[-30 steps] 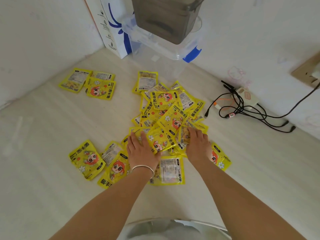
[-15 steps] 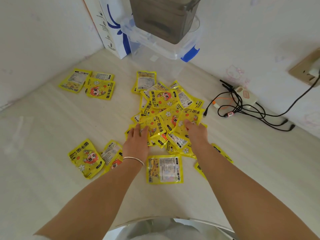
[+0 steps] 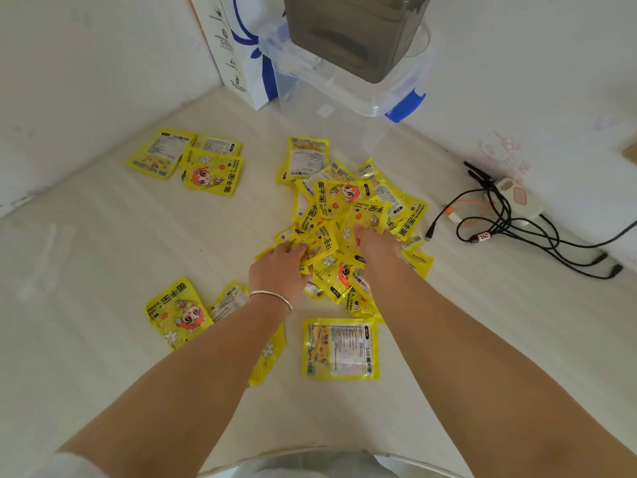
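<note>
The surface is pale and flat; two walls meet at 11 o'clock. At 10 o'clock three loose packets lie flat and overlapping, well apart from the main heap; at 8 o'clock two more packets lie flat just beside the left forearm. At 11 o'clock a white-and-blue bag stands against the wall. The left hand, a thin bangle on its wrist, sits palm down at the heap's 7 o'clock edge; its fingers bend over the sachets there and grip them. The heap of packets occupies the centre; yellow hand-warmer sachets overlap, some picture side up, some label side up. At 12 o'clock a clear bin carries a grey container. At 6 o'clock a single packet lies label side up between the forearms, apart from the heap. The right hand lies back uppermost on the heap's 5 o'clock side; its fingertips are hidden beneath a sachet, so spread or pinching cannot be told. At 3 o'clock black cables and a pale adapter lie by the wall.
</note>
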`<state>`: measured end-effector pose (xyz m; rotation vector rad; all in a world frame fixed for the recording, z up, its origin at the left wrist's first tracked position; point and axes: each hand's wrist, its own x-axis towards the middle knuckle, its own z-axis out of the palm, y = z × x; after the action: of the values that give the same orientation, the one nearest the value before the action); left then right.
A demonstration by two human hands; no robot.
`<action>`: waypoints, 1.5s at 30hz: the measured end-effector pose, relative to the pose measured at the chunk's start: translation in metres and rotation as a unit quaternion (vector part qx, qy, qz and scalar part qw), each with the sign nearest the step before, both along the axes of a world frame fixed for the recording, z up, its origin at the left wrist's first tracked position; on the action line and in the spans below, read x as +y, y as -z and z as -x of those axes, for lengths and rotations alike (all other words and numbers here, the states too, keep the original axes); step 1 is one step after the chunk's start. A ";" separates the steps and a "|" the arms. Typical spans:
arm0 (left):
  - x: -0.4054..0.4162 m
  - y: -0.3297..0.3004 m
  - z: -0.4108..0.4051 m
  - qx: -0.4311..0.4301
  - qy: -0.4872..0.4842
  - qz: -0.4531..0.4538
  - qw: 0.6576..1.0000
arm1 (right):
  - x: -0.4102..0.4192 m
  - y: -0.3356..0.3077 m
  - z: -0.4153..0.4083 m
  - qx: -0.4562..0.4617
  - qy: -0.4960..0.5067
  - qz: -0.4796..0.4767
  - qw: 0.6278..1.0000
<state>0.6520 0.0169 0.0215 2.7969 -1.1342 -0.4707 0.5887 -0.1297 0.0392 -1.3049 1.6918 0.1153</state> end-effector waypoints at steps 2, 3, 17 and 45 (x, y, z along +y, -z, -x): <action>0.000 0.000 -0.004 0.004 0.011 -0.004 1.000 | -0.001 0.008 -0.001 -0.052 0.043 0.006 0.998; -0.001 -0.001 -0.006 0.006 0.021 -0.012 1.000 | -0.001 0.010 -0.002 -0.073 0.056 0.009 0.996; 0.012 -0.037 -0.031 0.174 -0.229 0.261 0.922 | 0.000 -0.003 0.041 -0.269 0.226 0.069 0.934; -0.033 -0.057 0.257 0.616 -0.062 0.147 0.772 | 0.118 -0.035 0.378 -0.467 0.408 0.055 0.783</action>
<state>0.3948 -0.0156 0.0788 1.5835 -0.5698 -1.5763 0.2107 -0.0113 0.0739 -0.4127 1.2060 -0.9997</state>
